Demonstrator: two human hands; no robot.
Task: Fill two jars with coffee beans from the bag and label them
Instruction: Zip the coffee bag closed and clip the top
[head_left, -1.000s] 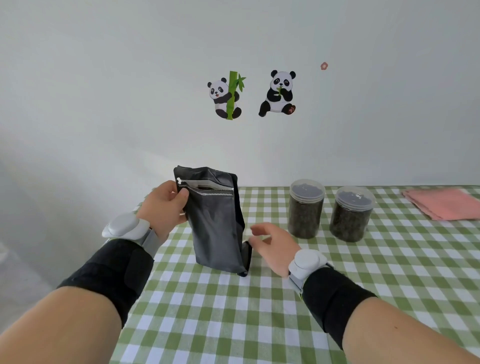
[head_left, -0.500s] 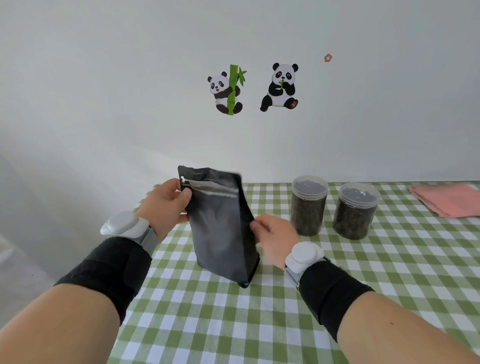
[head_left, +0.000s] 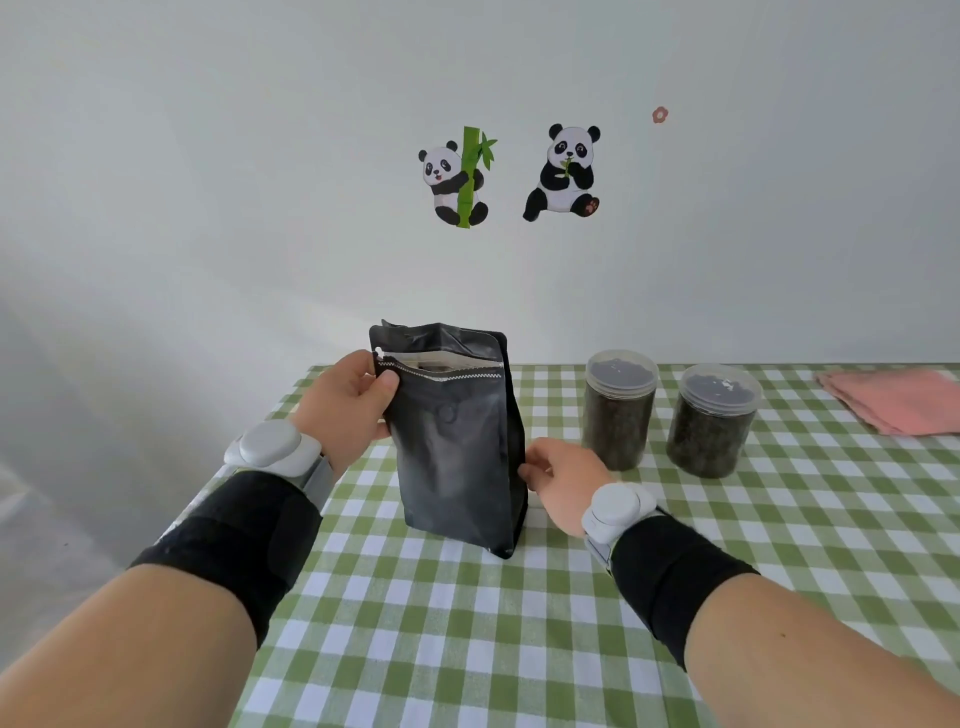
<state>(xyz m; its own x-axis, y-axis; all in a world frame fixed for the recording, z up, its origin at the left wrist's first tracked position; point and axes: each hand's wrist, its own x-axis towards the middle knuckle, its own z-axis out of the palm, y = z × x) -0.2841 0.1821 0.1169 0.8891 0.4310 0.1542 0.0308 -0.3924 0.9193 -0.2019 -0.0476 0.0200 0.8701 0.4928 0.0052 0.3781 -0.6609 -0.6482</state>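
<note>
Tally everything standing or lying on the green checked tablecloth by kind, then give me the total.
Black foil stand-up bag: 1
Clear lidded plastic jars of dark beans: 2
Pink flat stack of cloth or paper: 1
Total: 4

Soft, diffuse light with faint shadows. The black foil bag (head_left: 457, 467) shows a dull sheen. The white wall (head_left: 208, 156) dims lower left. Wide-angle distortion stretches the edges; detail is slightly soft.
</note>
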